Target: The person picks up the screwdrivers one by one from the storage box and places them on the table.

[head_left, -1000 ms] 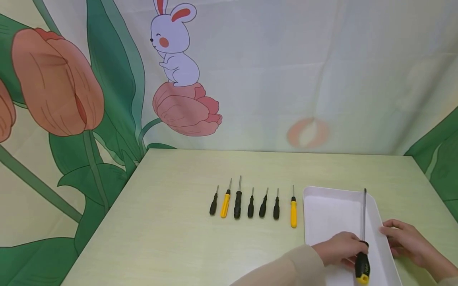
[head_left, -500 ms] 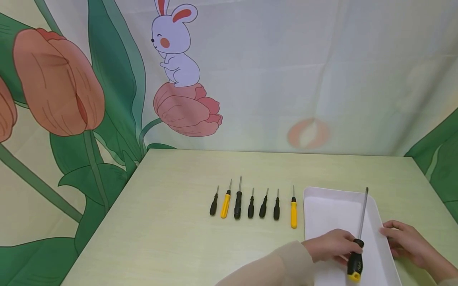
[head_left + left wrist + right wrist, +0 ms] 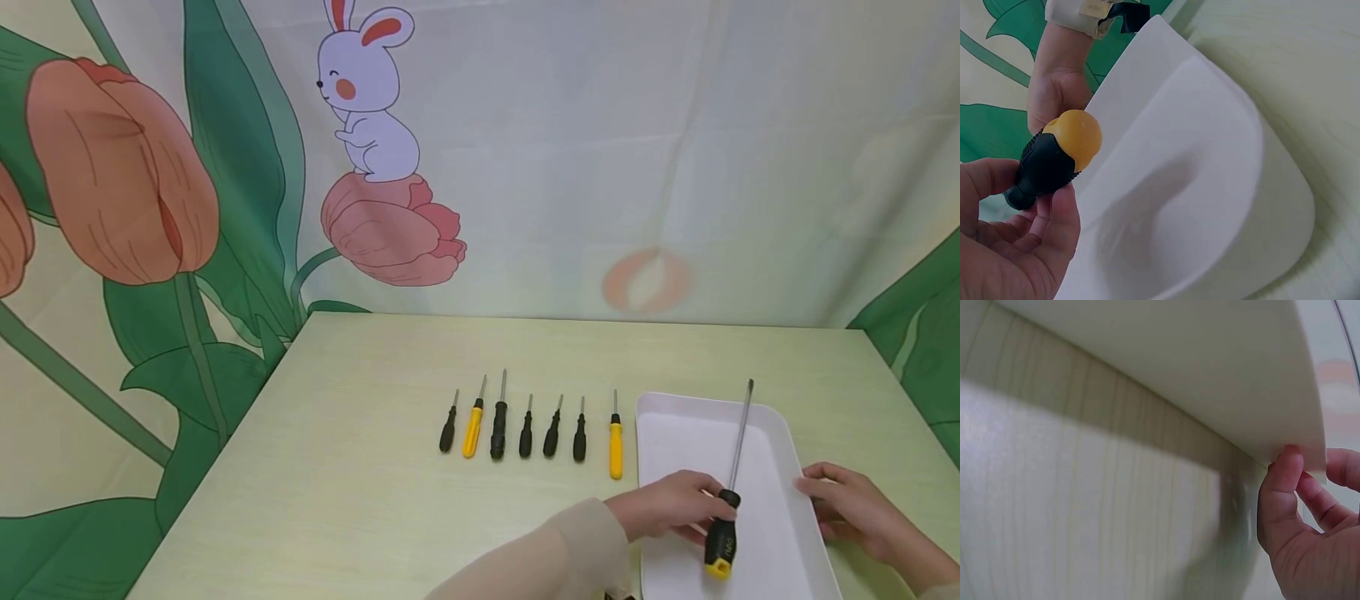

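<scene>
My left hand (image 3: 673, 505) holds a large black-and-yellow screwdriver (image 3: 722, 542) by its handle, near the collar, above the white tray (image 3: 813, 533). The long metal shaft points away toward the tray's far edge. In the left wrist view, the thumb and fingers pinch the black part of the handle, with the yellow butt (image 3: 1082, 139) facing the camera. A shadow falls on the tray floor below it. My right hand (image 3: 855, 508) pinches the tray's right wall; in the right wrist view the thumb (image 3: 1285, 472) presses its outer side and the fingers reach the rim.
Left of the tray, several smaller screwdrivers lie in a row on the table (image 3: 360, 500), tips pointing away. Among them are a yellow one (image 3: 616, 446) nearest the tray and a longer black one (image 3: 498, 429). A printed curtain (image 3: 525, 167) hangs behind the table.
My left hand has carried the large screwdriver leftward and a little farther away over the tray, and its shaft has tilted rightward at the tip. The right hand stays at the tray wall.
</scene>
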`<state>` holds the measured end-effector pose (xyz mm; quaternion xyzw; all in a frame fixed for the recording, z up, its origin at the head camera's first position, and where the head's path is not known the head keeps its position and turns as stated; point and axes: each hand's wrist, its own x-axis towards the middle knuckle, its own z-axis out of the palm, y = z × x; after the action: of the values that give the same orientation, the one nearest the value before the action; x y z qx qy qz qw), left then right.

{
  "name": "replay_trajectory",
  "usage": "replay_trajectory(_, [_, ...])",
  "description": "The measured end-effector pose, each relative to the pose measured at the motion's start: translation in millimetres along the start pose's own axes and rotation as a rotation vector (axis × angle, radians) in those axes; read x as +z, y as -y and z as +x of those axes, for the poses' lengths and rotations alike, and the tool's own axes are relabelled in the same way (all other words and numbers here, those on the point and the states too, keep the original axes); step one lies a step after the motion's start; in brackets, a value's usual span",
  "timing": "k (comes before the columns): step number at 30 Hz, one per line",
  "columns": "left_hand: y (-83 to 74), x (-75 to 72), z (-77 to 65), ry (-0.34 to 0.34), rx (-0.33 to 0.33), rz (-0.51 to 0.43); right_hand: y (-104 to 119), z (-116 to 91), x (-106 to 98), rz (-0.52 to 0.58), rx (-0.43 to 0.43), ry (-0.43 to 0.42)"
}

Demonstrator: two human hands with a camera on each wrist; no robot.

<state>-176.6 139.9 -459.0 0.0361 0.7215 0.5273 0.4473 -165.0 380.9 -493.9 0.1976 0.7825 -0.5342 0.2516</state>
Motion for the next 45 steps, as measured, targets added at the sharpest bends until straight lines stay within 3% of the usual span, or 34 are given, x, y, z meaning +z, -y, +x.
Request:
replay_trajectory(19, [11.7,-35.2,-17.5,-0.074,0.090,-0.020,0,-2,0,0.004,-0.034,0.004])
replay_trajectory(28, [14.4,-48.4,-26.3,-0.048,0.097,-0.037,0,-2,0,0.001,-0.033,-0.001])
replay_trajectory(37, [20.5,-70.1,-34.7,-0.050,0.132,-0.031,-1,-1,0,0.003,-0.014,-0.006])
replay_trajectory(45, [26.3,-88.7,-42.1,-0.060,0.125,-0.023,-2,0,0,0.000,-0.014,-0.009])
